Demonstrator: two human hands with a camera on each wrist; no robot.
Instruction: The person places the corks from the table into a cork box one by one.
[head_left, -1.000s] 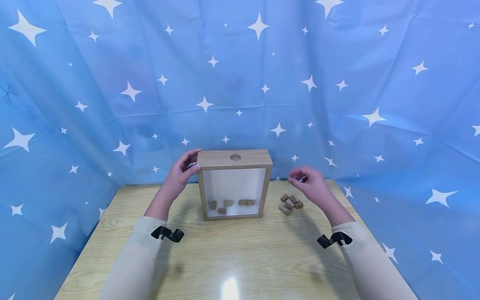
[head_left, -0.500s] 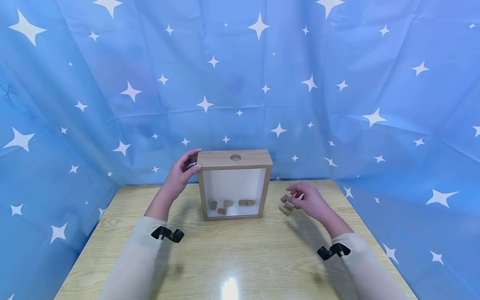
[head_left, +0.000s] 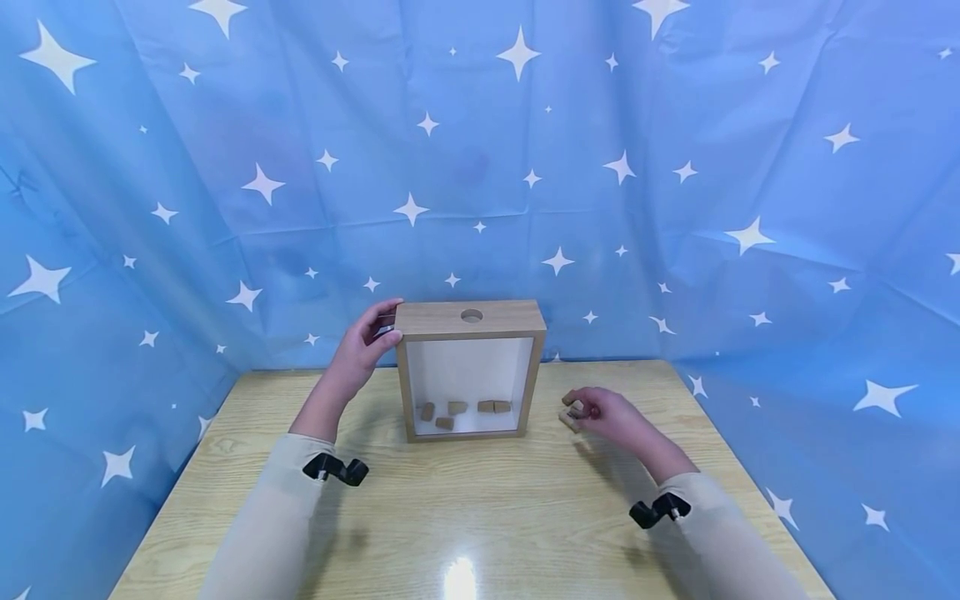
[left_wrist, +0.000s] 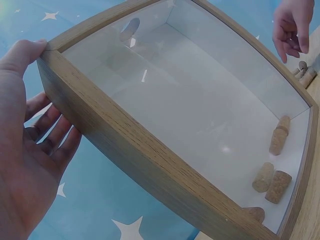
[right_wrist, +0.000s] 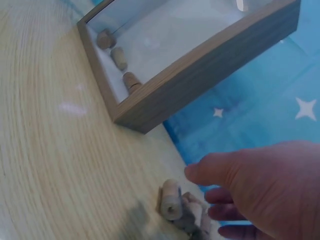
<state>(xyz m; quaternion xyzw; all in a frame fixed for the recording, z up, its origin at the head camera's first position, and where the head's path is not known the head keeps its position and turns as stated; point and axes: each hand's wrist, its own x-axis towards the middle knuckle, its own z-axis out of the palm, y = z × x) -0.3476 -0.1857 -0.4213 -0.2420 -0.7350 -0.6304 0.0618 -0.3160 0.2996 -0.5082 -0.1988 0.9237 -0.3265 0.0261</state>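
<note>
A shallow wooden box (head_left: 427, 319) with a clear front and a round hole in its top stands upright on the table. Several corks (left_wrist: 278, 187) lie inside along its bottom. My left hand (head_left: 358, 348) grips the box's upper left corner, thumb at the front edge and fingers behind the side. To the right of the box, my right hand (head_left: 613, 415) is over a small pile of loose corks (right_wrist: 171, 200), partly covering it in the head view. In the right wrist view its thumb and fingers are apart beside the pile, and no cork shows between them.
The pale wood table (head_left: 465, 500) runs back to a blue curtain (head_left: 480, 167) with white stars, which also hangs at both sides. Black camera mounts (head_left: 336, 468) are strapped on both sleeves.
My right hand has come down from above the table to the cork pile and now hides part of it. The left hand and the box have stayed in place.
</note>
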